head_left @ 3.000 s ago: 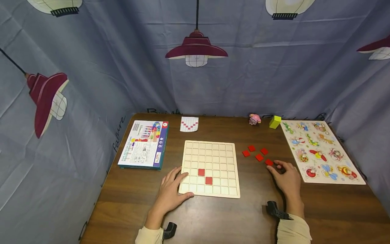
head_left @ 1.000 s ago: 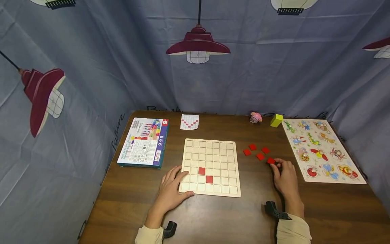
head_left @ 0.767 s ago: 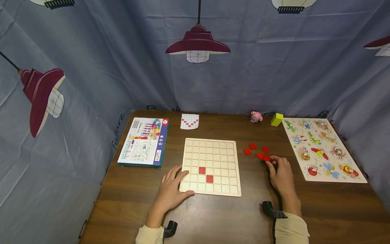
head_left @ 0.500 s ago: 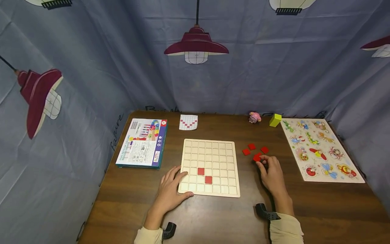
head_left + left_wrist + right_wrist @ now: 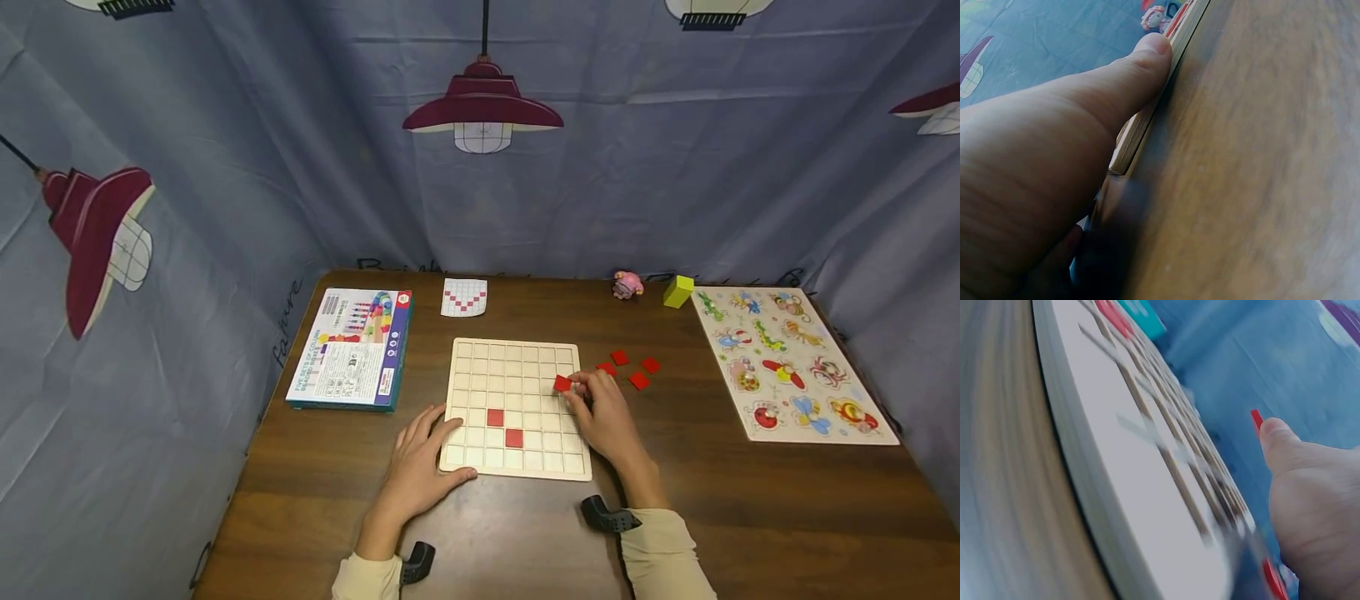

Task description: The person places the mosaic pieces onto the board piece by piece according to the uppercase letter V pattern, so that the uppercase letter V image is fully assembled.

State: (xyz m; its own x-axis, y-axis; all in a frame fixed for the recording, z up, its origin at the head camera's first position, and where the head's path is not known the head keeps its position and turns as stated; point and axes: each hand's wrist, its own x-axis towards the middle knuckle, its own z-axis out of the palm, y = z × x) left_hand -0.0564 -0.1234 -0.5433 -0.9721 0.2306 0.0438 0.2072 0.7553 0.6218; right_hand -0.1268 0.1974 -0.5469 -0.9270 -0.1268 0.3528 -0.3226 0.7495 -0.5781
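My right hand (image 5: 609, 417) pinches a red square tile (image 5: 562, 383) between thumb and fingertips, over the right side of the pale wooden grid board (image 5: 525, 367). In the right wrist view that tile (image 5: 1256, 419) shows edge-on beyond the thumb, above the board's surface. Two red tiles, one (image 5: 495, 417) up and left of the other (image 5: 513, 438), lie in cells of the board. My left hand (image 5: 420, 454) rests at the board's near left corner, fingers on its left side. The thumb (image 5: 1141, 69) touches the front edge in the left wrist view.
Several loose red tiles (image 5: 639, 381) lie right of the board. A printed box (image 5: 348, 350) stands left; a pattern card (image 5: 464, 297) lies behind. A pink figurine (image 5: 627, 284), a yellow-green block (image 5: 678, 292) and an animal puzzle board (image 5: 795, 367) occupy the back right and right.
My right hand has slid a red tile leftward from the loose pile, taken it up and carried it left over the board. My left hand has stayed at the board's corner.
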